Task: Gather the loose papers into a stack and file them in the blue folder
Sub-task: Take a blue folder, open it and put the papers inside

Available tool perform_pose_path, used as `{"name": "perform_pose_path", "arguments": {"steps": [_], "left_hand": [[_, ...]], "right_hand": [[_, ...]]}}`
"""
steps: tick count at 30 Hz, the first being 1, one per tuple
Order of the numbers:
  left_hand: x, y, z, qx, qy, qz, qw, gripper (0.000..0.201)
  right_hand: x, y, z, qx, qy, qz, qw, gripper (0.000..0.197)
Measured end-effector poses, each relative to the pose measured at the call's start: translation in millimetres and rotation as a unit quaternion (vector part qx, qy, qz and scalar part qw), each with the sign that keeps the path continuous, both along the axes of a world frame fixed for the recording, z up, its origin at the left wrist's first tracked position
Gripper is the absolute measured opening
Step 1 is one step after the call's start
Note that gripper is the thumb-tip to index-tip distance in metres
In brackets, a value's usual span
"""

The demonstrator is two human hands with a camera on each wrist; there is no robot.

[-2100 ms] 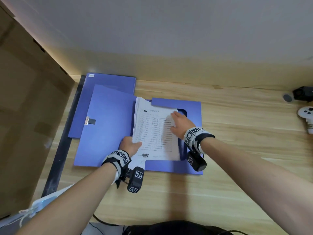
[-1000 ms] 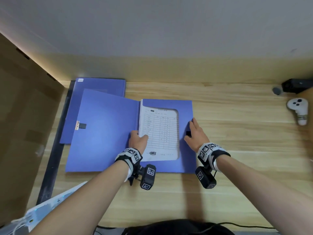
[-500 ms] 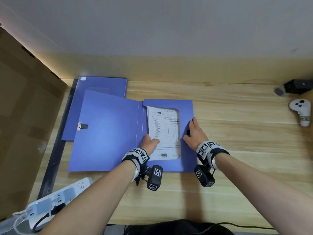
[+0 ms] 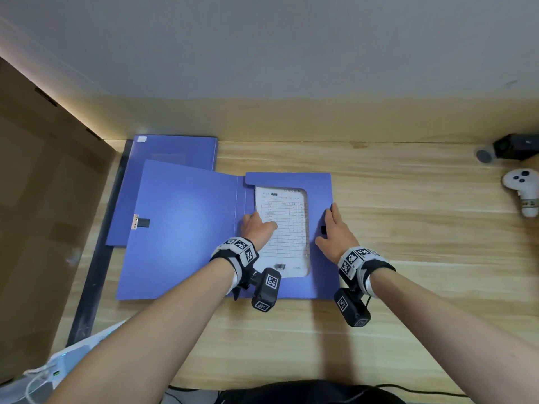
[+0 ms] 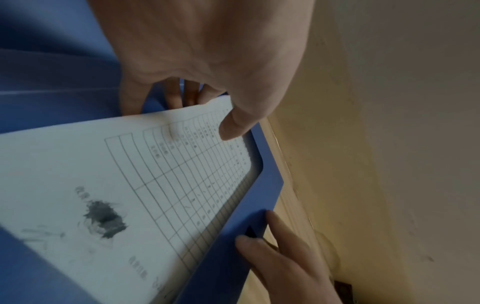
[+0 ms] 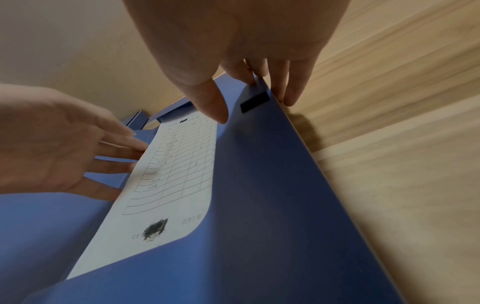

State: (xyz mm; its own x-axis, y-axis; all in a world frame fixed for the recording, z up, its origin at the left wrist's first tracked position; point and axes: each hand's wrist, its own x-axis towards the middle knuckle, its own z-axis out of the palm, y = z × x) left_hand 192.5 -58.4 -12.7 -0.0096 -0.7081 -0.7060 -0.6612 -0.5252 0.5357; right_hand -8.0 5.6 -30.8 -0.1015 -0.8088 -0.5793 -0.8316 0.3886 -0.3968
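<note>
The blue folder (image 4: pixel 186 228) lies open on the wooden desk, cover to the left. The white paper stack (image 4: pixel 288 228) sits in the right half, partly tucked under the pocket flap (image 4: pixel 319 258). My left hand (image 4: pixel 256 228) holds the stack's left edge, with the thumb (image 5: pixel 233 127) on top and the fingers (image 6: pixel 124 150) at and under the edge. My right hand (image 4: pixel 332 228) rests on the folder's right edge with fairly straight fingers (image 6: pixel 285 90), thumb above the flap. The papers (image 5: pixel 103 174) show a printed table and a dark smudge (image 6: pixel 154 228).
A second blue folder (image 4: pixel 175 153) lies behind the open one. A cardboard box (image 4: pixel 43 228) stands at the left, and a power strip (image 4: pixel 58 365) at the near left. A white controller (image 4: pixel 522 193) and a black device (image 4: pixel 513 147) sit at the far right.
The stack has slid right, further under the pocket flap, with my left hand following. My right hand left the papers and settled on the folder's right edge.
</note>
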Motion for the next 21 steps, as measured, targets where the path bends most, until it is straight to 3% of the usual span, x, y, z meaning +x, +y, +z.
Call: {"name": "perform_pose_path", "arguments": {"steps": [4,7,10,14,16,21], "left_hand": [[1,12,0,-0.007,0.037,0.021,0.999,0.063],[13,19,-1,-0.006,0.06,0.103,0.993,0.068],[23,28,-10,0.017,0.047,0.102,0.993,0.068],[22,44,-7,0.048,0.005,0.051,0.998,0.032],[19,54,-5,0.051,-0.011,0.026,0.998,0.026],[12,72,-9,0.022,-0.05,-0.034,0.998,0.061]], "right_hand": [[1,0,1,0.003,-0.003,0.0,1.0,0.081],[-2,-1,4,0.005,-0.01,0.005,1.0,0.08],[-6,-1,6,0.002,-0.013,0.014,1.0,0.078],[-10,1,4,-0.003,-0.014,0.021,1.0,0.078],[-10,2,3,-0.008,-0.013,0.022,1.0,0.078],[-11,2,-4,-0.012,-0.015,0.017,1.0,0.078]]}}
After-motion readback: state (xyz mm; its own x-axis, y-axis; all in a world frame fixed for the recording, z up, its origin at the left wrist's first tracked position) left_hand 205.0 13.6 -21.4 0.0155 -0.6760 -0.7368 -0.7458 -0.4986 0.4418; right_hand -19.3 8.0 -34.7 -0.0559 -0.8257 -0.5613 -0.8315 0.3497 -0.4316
